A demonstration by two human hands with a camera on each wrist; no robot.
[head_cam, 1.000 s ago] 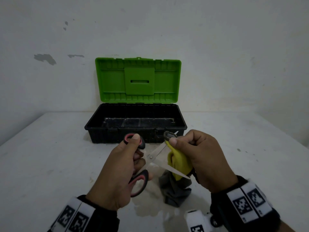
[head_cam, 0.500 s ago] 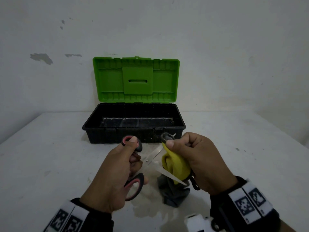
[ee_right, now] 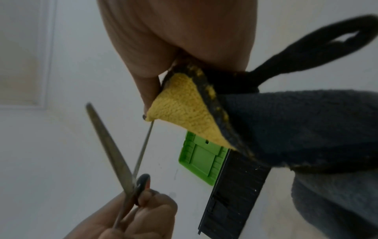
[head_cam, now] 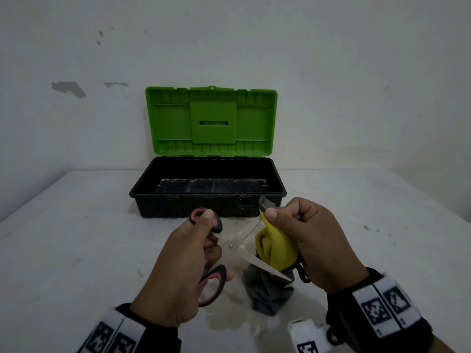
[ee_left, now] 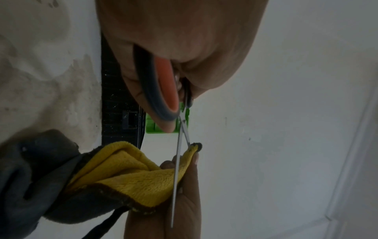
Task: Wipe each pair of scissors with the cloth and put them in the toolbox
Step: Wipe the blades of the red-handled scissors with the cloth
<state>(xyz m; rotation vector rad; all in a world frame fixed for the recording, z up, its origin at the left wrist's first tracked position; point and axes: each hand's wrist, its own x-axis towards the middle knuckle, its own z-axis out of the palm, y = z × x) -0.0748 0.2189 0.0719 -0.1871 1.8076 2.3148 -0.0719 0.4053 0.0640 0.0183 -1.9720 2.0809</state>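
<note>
My left hand grips a pair of scissors by its black and red handles, blades spread wide. In the left wrist view the orange-lined handle sits inside my curled fingers. My right hand pinches a yellow and grey cloth around the outer end of the upper blade; the lower blade lies bare across the cloth. The right wrist view has the cloth folded over that blade's tip. Behind the hands stands the black toolbox, its green lid upright and open.
The toolbox stands on a white table against a white wall. Its inside looks dark, with nothing I can make out in it. A white marker block on my right wrist shows at the bottom edge. Faint stains mark the table beneath the cloth.
My right hand slid the cloth a little along the upper blade toward the pivot, then back out toward the tip. The left hand kept its grip and barely moved.
</note>
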